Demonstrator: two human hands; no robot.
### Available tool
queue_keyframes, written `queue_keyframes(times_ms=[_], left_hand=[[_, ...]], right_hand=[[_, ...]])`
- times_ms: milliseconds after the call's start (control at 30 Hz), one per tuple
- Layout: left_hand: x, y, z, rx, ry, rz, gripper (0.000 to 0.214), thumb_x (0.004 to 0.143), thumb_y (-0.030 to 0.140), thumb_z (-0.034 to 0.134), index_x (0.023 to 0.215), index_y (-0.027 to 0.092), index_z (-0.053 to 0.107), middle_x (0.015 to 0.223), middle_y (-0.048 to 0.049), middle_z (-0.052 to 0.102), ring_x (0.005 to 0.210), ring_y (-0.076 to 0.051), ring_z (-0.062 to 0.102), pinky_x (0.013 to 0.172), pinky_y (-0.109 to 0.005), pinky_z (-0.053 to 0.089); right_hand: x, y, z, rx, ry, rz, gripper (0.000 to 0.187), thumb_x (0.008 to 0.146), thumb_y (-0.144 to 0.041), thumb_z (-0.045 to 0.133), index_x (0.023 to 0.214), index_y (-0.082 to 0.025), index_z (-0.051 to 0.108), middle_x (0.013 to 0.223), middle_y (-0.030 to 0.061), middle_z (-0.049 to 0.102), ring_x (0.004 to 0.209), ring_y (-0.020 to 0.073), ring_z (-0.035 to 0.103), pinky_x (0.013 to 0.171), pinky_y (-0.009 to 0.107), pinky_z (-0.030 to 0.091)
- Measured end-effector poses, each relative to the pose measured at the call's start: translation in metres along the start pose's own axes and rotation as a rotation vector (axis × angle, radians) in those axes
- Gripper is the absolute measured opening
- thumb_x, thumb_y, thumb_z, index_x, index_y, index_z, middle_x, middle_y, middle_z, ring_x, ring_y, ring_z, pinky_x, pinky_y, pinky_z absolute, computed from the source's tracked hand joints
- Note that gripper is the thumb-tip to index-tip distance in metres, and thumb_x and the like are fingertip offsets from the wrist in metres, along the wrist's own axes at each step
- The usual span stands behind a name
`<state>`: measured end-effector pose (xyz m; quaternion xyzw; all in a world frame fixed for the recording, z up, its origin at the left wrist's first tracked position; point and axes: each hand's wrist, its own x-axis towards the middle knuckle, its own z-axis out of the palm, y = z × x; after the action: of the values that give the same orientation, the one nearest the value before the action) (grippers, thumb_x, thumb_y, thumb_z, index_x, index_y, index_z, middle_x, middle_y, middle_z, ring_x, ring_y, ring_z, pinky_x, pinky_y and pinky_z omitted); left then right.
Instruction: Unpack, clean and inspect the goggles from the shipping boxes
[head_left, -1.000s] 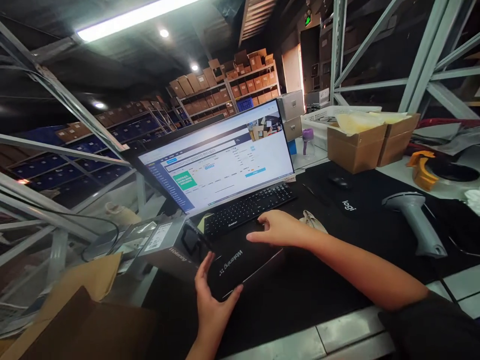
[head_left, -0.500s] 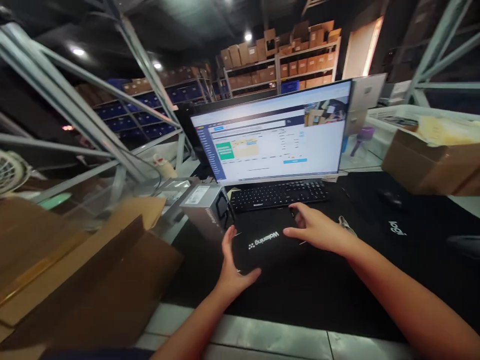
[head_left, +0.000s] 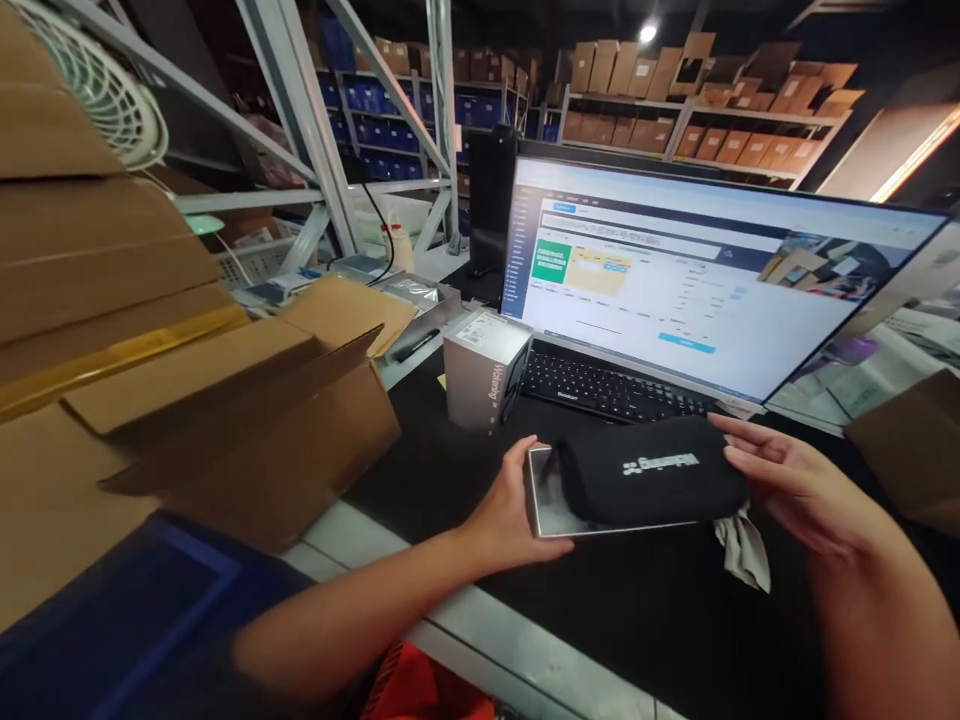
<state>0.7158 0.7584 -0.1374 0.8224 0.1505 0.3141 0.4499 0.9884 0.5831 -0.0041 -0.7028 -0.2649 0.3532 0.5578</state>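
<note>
My left hand [head_left: 510, 510] grips the left end of a shallow open box [head_left: 559, 510] with silvery-white edges, thumb on the near side. A black case [head_left: 660, 470] with white lettering lies partly over the box, leaving the box's left part uncovered. At the case's right end, the fingers of my right hand [head_left: 802, 490] are closed on it. Below that end, a light grey cloth [head_left: 742, 550] shows on the black mat. An upright silver carton [head_left: 484, 370] with a white label on top stands just beyond my left hand.
A monitor [head_left: 645, 270] and black keyboard [head_left: 600, 385] stand behind the hands. Open cardboard boxes [head_left: 300, 450] fill the left side, above a blue bin [head_left: 172, 590]. Another cardboard box [head_left: 915, 450] is at the right. Metal frame posts [head_left: 300, 130] rise at the back left.
The view has turned left, so things sit further right. My right hand has moved to the case's right end and closed on it; the left hand now grips the open box, whose left part shows.
</note>
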Motion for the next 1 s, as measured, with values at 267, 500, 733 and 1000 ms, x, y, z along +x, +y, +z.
queue_keyframes(times_ms=[267,500,733,1000], left_hand=[[0.002,-0.006,0.002,0.010,0.042,0.061,0.099,0.056,0.030,0.088,0.129,0.025,0.022,0.143,-0.0204,0.035,0.132,-0.036,0.048,0.104,-0.052,0.047],[0.002,-0.009,0.002,0.105,0.074,0.165,0.080,0.062,0.033,0.087,0.113,0.025,0.026,0.142,-0.0237,0.033,0.132,-0.038,0.048,0.100,-0.055,0.048],[0.006,-0.006,0.003,0.128,0.140,0.225,0.085,0.063,0.028,0.086,0.119,0.025,0.023,0.142,-0.0243,0.037,0.133,-0.038,0.048,0.102,-0.060,0.046],[0.009,-0.012,0.001,0.174,0.139,0.244,0.084,0.066,0.028,0.086,0.121,0.025,0.023,0.143,-0.0230,0.037,0.135,-0.036,0.045,0.102,-0.058,0.044]], right_hand=[[0.010,0.006,0.012,0.040,-0.091,0.082,0.071,0.066,-0.041,0.086,0.130,-0.030,0.057,0.097,0.0057,0.072,0.083,0.0224,0.071,0.073,0.033,0.059],[0.008,0.013,0.035,-0.203,0.050,-0.058,0.069,0.060,-0.052,0.088,0.115,-0.023,0.057,0.083,0.0014,0.062,0.069,0.0156,0.061,0.049,0.022,0.049],[-0.002,0.015,0.046,-0.748,0.035,-0.105,0.041,0.086,-0.043,0.062,0.121,-0.021,0.062,0.092,0.0047,0.071,0.056,0.0165,0.065,0.065,0.035,0.056],[-0.005,0.007,0.055,-0.574,0.026,-0.120,0.046,0.089,-0.028,0.058,0.133,-0.018,0.057,0.072,-0.0018,0.071,0.052,0.0157,0.064,0.063,0.028,0.050]])
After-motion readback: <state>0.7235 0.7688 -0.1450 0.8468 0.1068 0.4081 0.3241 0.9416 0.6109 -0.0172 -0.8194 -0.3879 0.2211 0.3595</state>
